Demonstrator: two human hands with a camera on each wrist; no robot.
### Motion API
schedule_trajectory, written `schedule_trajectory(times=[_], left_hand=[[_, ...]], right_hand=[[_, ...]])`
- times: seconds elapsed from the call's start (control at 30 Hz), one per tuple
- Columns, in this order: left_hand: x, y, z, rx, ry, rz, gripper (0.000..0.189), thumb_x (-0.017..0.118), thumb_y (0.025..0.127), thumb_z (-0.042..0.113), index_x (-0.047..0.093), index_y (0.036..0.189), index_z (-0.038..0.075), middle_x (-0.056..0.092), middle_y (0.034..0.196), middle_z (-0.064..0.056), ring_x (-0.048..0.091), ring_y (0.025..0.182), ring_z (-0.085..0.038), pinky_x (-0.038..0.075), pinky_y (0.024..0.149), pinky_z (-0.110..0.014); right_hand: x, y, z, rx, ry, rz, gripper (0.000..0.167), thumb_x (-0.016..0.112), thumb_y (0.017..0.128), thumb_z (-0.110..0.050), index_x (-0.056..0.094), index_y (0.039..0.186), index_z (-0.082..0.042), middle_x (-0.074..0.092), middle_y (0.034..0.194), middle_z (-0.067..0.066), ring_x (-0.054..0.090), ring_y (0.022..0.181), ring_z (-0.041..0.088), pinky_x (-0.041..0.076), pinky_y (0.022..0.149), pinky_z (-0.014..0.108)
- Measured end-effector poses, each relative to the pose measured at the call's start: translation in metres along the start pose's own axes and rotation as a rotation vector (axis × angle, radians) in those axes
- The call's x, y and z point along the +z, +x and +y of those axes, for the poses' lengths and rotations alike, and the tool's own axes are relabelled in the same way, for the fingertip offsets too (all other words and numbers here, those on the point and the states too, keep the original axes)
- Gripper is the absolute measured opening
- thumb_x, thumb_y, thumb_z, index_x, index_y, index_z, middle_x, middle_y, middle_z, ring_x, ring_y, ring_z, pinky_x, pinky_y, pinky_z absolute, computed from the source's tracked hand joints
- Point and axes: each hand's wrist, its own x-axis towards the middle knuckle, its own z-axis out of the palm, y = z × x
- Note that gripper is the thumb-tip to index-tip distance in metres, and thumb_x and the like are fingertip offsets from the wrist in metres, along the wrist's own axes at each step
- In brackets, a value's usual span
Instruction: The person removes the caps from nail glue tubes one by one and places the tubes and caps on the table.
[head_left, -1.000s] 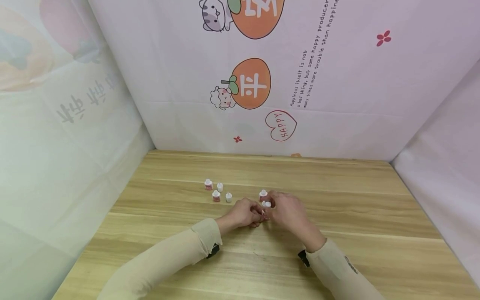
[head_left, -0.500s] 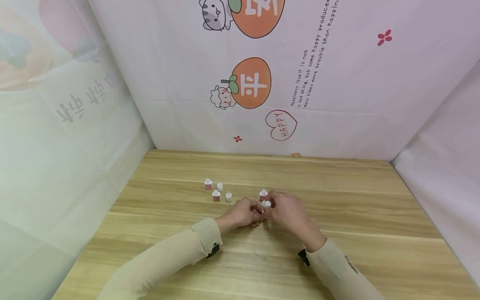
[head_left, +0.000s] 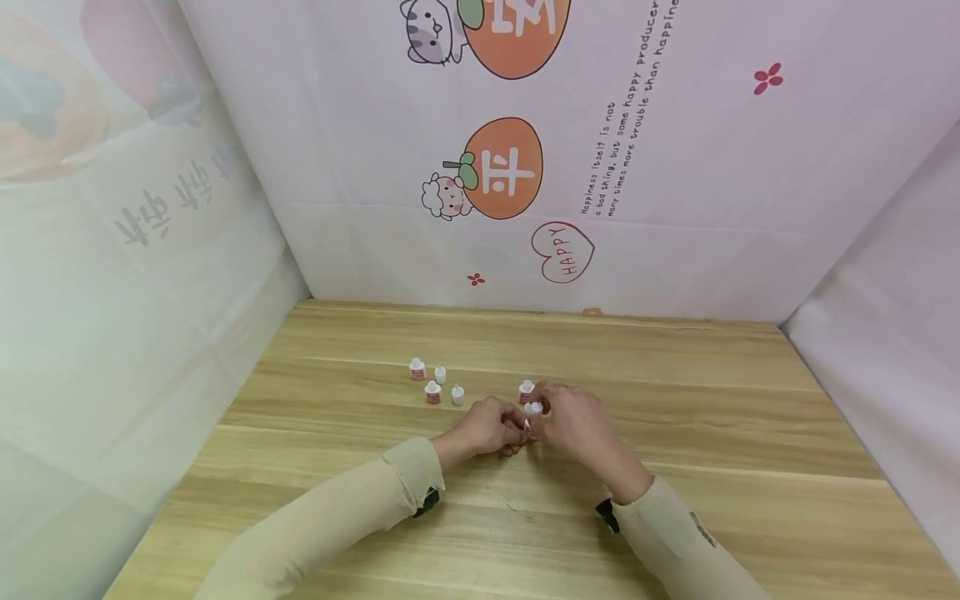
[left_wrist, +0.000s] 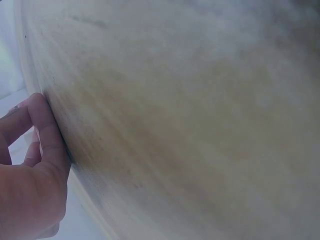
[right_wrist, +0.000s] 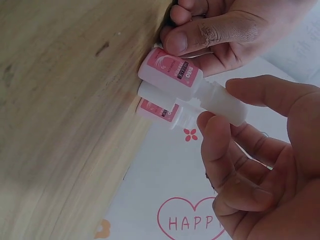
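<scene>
A small glue bottle [right_wrist: 170,72] with a pink label stands on the wooden table. My left hand [head_left: 491,427] pinches its body low down. In the right wrist view, the thumb of that left hand presses on the label's edge. My right hand [head_left: 573,421] holds the bottle's white cap [right_wrist: 227,105] at the neck between thumb and fingers. Just behind stands a second glue bottle [right_wrist: 157,110] without its cap, and a loose white cap [right_wrist: 155,94] is partly hidden beside it. The left wrist view [left_wrist: 35,165] shows curled fingers of my left hand, the bottle hidden.
To the left on the table [head_left: 360,467] stand two uncapped glue bottles, one farther back [head_left: 417,369] and one nearer [head_left: 432,392]. Right of them are two white caps with thin tips pointing up, a far cap [head_left: 440,375] and a near cap [head_left: 457,395]. Printed cloth [head_left: 390,258] walls the table.
</scene>
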Motion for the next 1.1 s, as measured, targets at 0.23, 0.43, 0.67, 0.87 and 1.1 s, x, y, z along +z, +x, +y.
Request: schedule_trajectory(times=[0.23,0.43,0.67,0.87,1.1], left_hand=[[0.000,0.000,-0.001,-0.002,0.005,-0.003,0.006,0.071,0.087,-0.001,0.071,0.092,0.002,0.072,0.076,-0.008,0.063,0.059,-0.011,0.055,0.056,-0.024],[0.000,-0.001,0.000,-0.011,0.001,0.005,0.006,0.070,0.088,0.000,0.072,0.093,0.003,0.074,0.076,-0.008,0.065,0.060,-0.011,0.057,0.057,-0.025],[0.000,0.000,0.001,-0.015,-0.004,0.001,0.005,0.071,0.088,0.002,0.072,0.093,0.004,0.074,0.075,-0.006,0.064,0.060,-0.009,0.056,0.056,-0.023],[0.000,0.001,0.001,-0.012,-0.011,-0.003,0.007,0.070,0.088,0.000,0.072,0.093,0.003,0.074,0.075,-0.008,0.064,0.060,-0.010,0.056,0.056,-0.024],[0.000,0.001,0.001,-0.019,-0.023,-0.007,0.007,0.070,0.087,-0.001,0.072,0.094,0.002,0.075,0.076,-0.010,0.064,0.059,-0.010,0.056,0.056,-0.024]], right_hand=[[-0.002,-0.001,0.000,-0.008,0.013,-0.004,0.027,0.077,0.083,-0.026,0.072,0.109,-0.022,0.073,0.097,-0.003,0.064,0.077,0.015,0.048,0.061,0.033],[-0.005,0.000,0.000,-0.009,0.042,0.019,0.021,0.072,0.084,-0.021,0.072,0.105,-0.023,0.071,0.092,-0.006,0.050,0.060,0.012,0.039,0.055,0.029],[-0.010,-0.001,0.002,-0.010,0.059,0.063,0.013,0.072,0.084,-0.025,0.071,0.097,-0.026,0.068,0.087,-0.007,0.051,0.063,0.012,0.038,0.055,0.028],[-0.013,0.000,0.006,-0.036,0.077,0.094,0.009,0.071,0.087,-0.027,0.069,0.094,-0.023,0.068,0.085,-0.002,0.056,0.071,0.013,0.043,0.062,0.031],[-0.016,0.000,0.009,-0.045,0.120,0.119,0.012,0.074,0.088,-0.028,0.069,0.091,-0.019,0.066,0.076,-0.004,0.053,0.064,0.010,0.042,0.060,0.028]])
